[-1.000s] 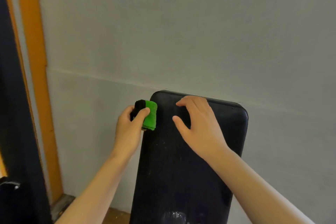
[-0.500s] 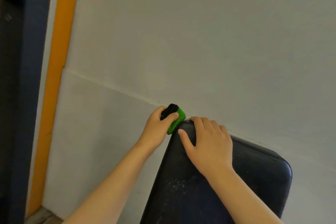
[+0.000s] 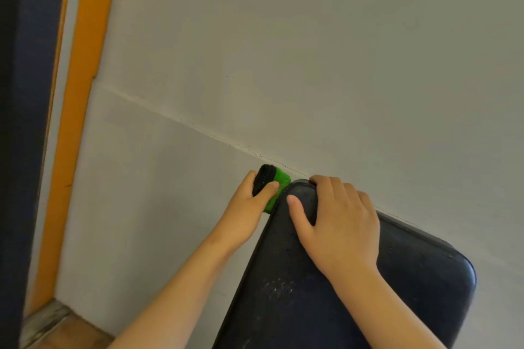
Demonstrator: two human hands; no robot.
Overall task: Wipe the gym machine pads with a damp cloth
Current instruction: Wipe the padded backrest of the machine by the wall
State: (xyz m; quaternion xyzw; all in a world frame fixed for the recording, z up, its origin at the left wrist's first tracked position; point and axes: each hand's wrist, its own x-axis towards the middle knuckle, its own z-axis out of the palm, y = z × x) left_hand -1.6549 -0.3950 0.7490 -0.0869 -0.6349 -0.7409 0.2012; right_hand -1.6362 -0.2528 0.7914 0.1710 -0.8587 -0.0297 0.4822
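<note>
- The pad (image 3: pixel 397 278) is a long, black upholstered slab with rounded corners. It leans tilted in front of the wall (image 3: pixel 283 65), filling the lower right of the view.
- Its cover looks smooth and slightly glossy, like vinyl. Pale specks and smears dot the middle of its face.
- The cloth (image 3: pixel 280 180) is folded into a small thick wad, bright green with a black part at its upper end. It looks soft and nappy.
- The cloth sits against the pad's left edge, just below the top corner.
- The left hand (image 3: pixel 246 215) grips the wad, thumb laid across the front and fingers hidden behind.
- The right hand (image 3: pixel 340 232) holds the pad's top corner: fingers bent over the upper edge, thumb spread flat on the face.
- The wall is matt grey with a thin cracked seam. An orange strip (image 3: pixel 82 93) runs down its left side.
</note>
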